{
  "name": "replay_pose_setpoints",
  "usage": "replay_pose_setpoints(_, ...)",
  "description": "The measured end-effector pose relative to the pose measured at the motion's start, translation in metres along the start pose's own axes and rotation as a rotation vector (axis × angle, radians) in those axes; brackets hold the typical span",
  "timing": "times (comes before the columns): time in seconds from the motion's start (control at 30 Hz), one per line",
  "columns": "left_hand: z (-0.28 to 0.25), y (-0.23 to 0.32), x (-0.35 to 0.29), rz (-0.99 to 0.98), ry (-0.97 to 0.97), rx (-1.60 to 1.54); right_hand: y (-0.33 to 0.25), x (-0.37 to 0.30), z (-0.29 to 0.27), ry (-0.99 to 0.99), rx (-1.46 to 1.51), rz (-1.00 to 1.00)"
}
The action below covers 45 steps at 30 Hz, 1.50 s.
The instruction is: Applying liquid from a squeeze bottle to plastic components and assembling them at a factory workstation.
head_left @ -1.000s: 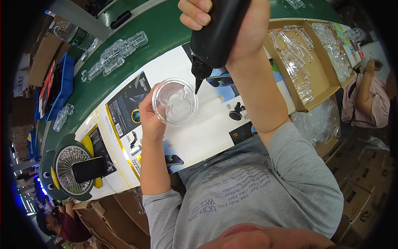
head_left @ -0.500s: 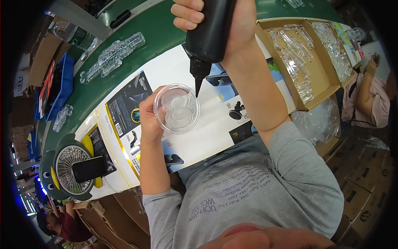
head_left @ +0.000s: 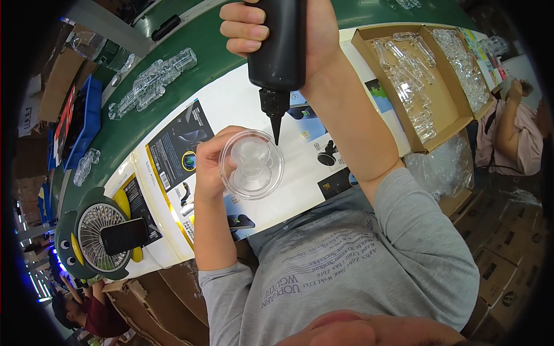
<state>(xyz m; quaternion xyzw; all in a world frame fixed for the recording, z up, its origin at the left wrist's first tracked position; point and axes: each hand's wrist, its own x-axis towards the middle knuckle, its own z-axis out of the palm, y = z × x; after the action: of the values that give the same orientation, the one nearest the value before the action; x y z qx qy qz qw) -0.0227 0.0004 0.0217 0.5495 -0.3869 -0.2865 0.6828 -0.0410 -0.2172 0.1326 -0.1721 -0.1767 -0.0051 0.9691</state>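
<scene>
My left hand [head_left: 209, 164] is closed around the left side of a clear round plastic dish [head_left: 252, 167]. A clouded, lobed shape shows in the middle of the dish, and a thin double rim runs around it. Higher up, my right hand [head_left: 322, 49] grips a black squeeze bottle [head_left: 278, 55], its fingers wrapped round the body. The bottle points downward, and its narrow tapered nozzle [head_left: 276, 124] ends by the upper right rim of the dish. Whether the tip touches the rim I cannot tell. No liquid can be made out at the tip.
Printed cardboard sheets [head_left: 288, 202] cover the green table. Clear plastic parts [head_left: 153, 81] lie far left, and more fill a cardboard box [head_left: 447, 115] at right. A fan [head_left: 98, 236] with a black phone [head_left: 125, 235] stands left, near a blue bin [head_left: 86, 124]. Another person [head_left: 508, 135] sits right.
The dish has shifted slightly right and nearer to me, and has turned or tilted a little. The bottle has moved left and nearer, standing more upright, its tip still by the rim.
</scene>
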Motion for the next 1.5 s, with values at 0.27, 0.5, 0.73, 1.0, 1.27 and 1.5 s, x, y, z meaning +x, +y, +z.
replay_pose_setpoints(0.27, 0.003, 0.0, 0.001, 0.016, -0.068, -0.06, 0.001, 0.001, -0.003, -0.023, 0.064, 0.059)
replay_pose_setpoints(0.5, 0.012, 0.003, 0.002, 0.011, 0.011, -0.064, 0.002, 0.001, -0.004, -0.035, 0.093, 0.071)
replay_pose_setpoints(0.73, 0.008, -0.002, 0.001, 0.032, -0.053, -0.081, 0.003, 0.001, -0.002, -0.03, 0.085, 0.061)
replay_pose_setpoints(1.0, 0.007, -0.002, 0.001, 0.031, -0.142, -0.155, 0.005, 0.002, -0.002, -0.046, 0.074, 0.052)
replay_pose_setpoints(1.27, 0.011, -0.001, 0.002, -0.008, -0.175, -0.181, 0.004, -0.001, 0.003, -0.065, 0.084, 0.043)
replay_pose_setpoints(1.5, 0.011, -0.001, 0.002, -0.027, -0.215, -0.182, 0.006, 0.0, 0.002, -0.107, 0.125, 0.043)
